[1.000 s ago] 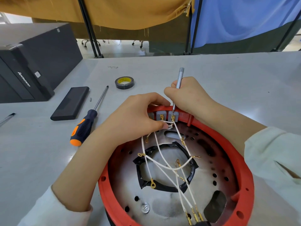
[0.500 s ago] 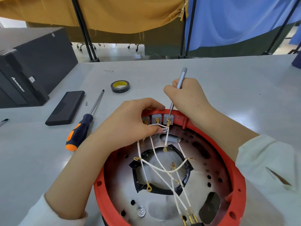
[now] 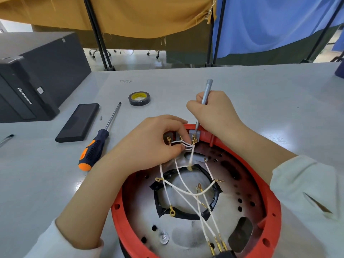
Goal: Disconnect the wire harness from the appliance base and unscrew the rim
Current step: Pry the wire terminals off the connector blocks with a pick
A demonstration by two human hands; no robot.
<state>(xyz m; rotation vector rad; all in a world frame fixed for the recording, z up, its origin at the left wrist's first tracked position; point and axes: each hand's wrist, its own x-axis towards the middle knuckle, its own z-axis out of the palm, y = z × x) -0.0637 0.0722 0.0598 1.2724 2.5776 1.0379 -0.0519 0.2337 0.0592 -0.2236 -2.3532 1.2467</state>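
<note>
left hand [image 3: 149, 144] pinches white wires [image 3: 186, 144], now pulled leftward | right hand [image 3: 214, 112] still grips precision screwdriver [image 3: 205, 94] at terminal block [image 3: 194, 135]

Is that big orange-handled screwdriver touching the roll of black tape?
Apart. The head view shows bare grey table between the orange-handled screwdriver and its tip, and the roll of black tape.

Screwdriver [image 3: 96, 144] left of appliance base [image 3: 195, 211]; tape roll [image 3: 139, 98] behind; wire harness [image 3: 188, 190] inside.
</note>
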